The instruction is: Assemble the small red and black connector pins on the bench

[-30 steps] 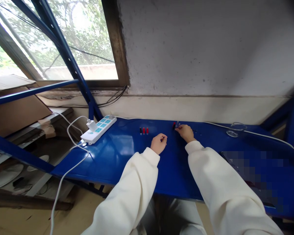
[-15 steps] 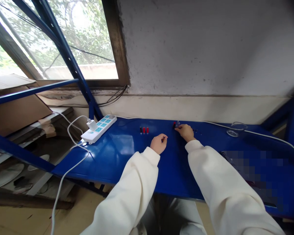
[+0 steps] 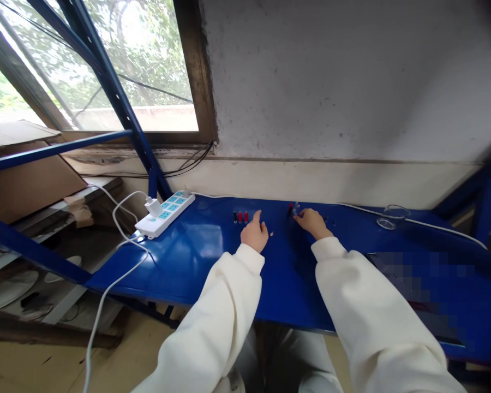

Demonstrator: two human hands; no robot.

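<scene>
My left hand is over the middle of the blue table, index finger stretched forward and thumb apart. A tiny pale piece, too small to name, shows just right of it. Beyond this hand a black-capped small tube and two red ones, a left red tube and a right red tube, stand in a row. My right hand has its thumb and fingertips pinched beside a cluster of small clear pieces; what is between them is hidden. A red-and-black piece stands left of that cluster.
A white power strip with a plugged-in charger lies at the left, its cable hanging over the edge. At the right are a clear round container, a white cable and a dark, blurred-out flat object. Blue frame bars rise at both sides.
My left hand has moved slightly left and opened from a closed pose, index finger now extended. The tiny piece shows beside it. My right hand stays pinched by the clear pieces, shifted slightly.
</scene>
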